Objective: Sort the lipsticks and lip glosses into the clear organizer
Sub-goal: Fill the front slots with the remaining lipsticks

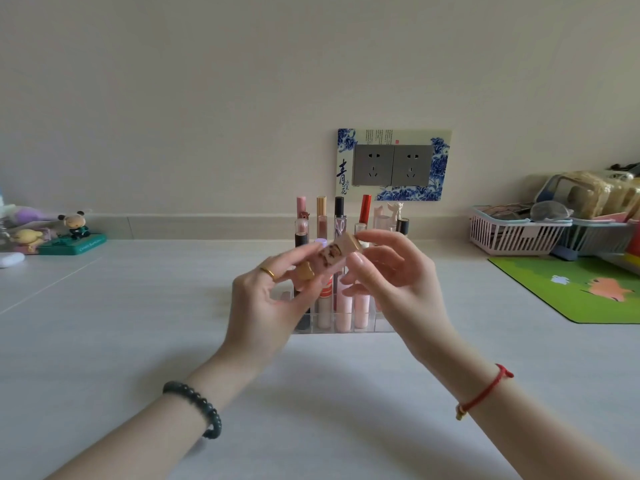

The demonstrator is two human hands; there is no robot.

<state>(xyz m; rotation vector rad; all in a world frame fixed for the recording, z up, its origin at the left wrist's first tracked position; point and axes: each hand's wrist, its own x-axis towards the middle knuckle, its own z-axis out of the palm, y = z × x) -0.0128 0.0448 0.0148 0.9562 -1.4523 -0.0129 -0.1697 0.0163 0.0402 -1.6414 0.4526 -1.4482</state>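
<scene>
Hands (273,299) (388,271) clamped on patterned lipstick (329,259), half hiding clear organizer (346,327) behind.

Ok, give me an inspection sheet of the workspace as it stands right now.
Surface: pale table, bare in front.
Job's things: clear organizer holding upright lip products; patterned lipstick held tilted above it.
Clutter: figurines far left, pink basket and green mat right.
Grips: left hand and right hand both pinch the lipstick.
Cables: nothing seen.
Surroundings: beige wall, double wall socket in a blue-flowered frame.
</scene>
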